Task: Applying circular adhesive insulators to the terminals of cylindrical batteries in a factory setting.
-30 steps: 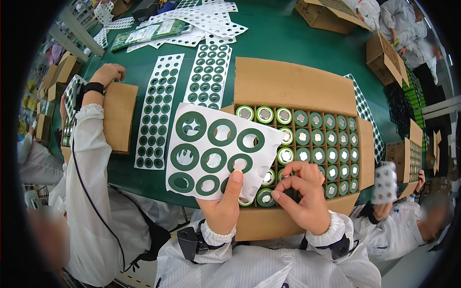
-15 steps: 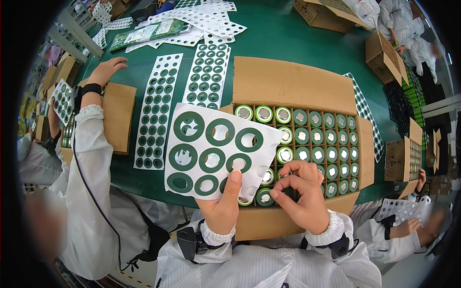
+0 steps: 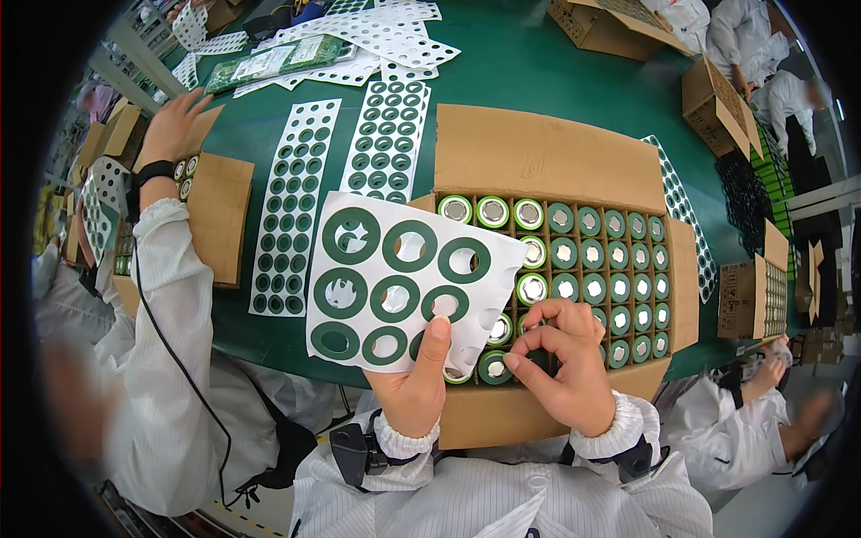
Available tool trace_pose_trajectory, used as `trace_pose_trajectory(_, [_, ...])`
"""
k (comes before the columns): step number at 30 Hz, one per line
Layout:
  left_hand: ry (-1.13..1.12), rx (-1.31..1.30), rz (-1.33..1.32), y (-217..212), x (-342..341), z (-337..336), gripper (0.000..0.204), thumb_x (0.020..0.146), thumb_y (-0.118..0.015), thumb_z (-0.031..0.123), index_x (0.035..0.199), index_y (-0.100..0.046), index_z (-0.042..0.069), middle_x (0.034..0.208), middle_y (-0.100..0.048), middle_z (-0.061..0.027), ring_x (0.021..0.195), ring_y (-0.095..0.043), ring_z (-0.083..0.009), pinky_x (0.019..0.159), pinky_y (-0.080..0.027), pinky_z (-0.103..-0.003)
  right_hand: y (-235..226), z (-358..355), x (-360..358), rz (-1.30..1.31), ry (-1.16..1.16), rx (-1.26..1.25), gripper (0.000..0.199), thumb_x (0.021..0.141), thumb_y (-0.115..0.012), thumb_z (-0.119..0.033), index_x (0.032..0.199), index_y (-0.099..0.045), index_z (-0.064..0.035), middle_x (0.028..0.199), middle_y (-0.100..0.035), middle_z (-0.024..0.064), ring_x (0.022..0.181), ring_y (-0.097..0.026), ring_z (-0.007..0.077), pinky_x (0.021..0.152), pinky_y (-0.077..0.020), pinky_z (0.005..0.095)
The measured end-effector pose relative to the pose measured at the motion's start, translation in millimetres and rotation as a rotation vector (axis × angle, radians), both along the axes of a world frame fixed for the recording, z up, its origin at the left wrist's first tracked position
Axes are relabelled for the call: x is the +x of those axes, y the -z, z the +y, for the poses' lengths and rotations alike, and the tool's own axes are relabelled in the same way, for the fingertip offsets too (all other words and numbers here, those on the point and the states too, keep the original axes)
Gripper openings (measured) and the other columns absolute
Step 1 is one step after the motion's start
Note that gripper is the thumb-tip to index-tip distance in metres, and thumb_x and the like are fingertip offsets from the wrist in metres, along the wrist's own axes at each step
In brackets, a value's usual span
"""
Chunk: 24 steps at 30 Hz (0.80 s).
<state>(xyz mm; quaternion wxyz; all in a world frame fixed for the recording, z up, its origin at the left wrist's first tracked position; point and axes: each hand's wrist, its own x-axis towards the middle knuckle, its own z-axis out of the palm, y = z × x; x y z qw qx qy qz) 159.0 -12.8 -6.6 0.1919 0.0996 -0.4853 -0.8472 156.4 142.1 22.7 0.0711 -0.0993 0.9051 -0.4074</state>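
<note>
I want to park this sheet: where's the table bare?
Widest: green table beyond the open carton, between the loose sheets and far boxes. Crowded: left of the carton, where ring strips lie and the left hand holds a ring sheet.

Bright and evenly lit in white, seemingly from overhead. Glints off the bare cells [image 3: 456,210] and plastic pack [image 3: 273,65]. Crisp at the centre, on the sheet [image 3: 426,278]; softer toward the sides, with smudged patches over heads [image 3: 76,403]. Bowed along the near edge of the table [image 3: 502,67]. Falls to black around the circular rim.
</note>
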Motion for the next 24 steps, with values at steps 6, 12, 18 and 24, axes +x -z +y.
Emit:
trace_pose_trajectory(6, [0.008,0.039,0.002,6.3,-2.2,4.5,0.036,0.080,-0.060,-0.006,0.114,-0.048,-0.002,0.106,-0.057,-0.0088,0.093,-0.056,-0.0142,0.082,-0.044,-0.026,2.5,2.6,-0.4,0.021,0.026,0.023,0.009,0.069,-0.070,-0.015,0.070,-0.063,-0.0096,0.097,-0.049,0.0013,0.095,-0.041,0.0224,0.085,-0.0213,0.0400])
trace_pose_trajectory(12, [0.108,-0.070,0.048,11.0,0.8,-1.4,0.040,0.084,-0.053,-0.006,0.122,-0.044,0.002,0.117,-0.053,-0.0090,0.104,-0.053,-0.0164,0.090,-0.042,-0.032,2.7,1.5,0.4,0.042,0.030,0.044,0.008,0.068,-0.069,-0.014,0.070,-0.062,-0.0100,0.097,-0.049,0.0012,0.094,-0.041,0.0226,0.084,-0.0216,0.0399])
trace_pose_trajectory(18, [0.116,-0.086,0.043,12.4,1.5,-1.5,0.040,0.084,-0.053,-0.005,0.122,-0.044,0.002,0.117,-0.053,-0.0091,0.104,-0.053,-0.0166,0.089,-0.042,-0.032,3.7,0.8,1.5,0.086,0.036,0.068,0.008,0.067,-0.070,-0.014,0.069,-0.062,-0.0105,0.097,-0.049,0.0011,0.093,-0.041,0.0226,0.083,-0.0223,0.0394])
trace_pose_trajectory(24, [0.107,-0.071,0.045,11.3,0.1,-1.9,0.041,0.084,-0.054,-0.005,0.123,-0.043,0.002,0.118,-0.052,-0.0089,0.105,-0.052,-0.0168,0.090,-0.042,-0.032,5.4,-2.2,2.9,0.158,0.036,0.100,0.010,0.066,-0.069,-0.012,0.069,-0.061,-0.0114,0.096,-0.050,0.0011,0.092,-0.042,0.0232,0.081,-0.0229,0.0392])
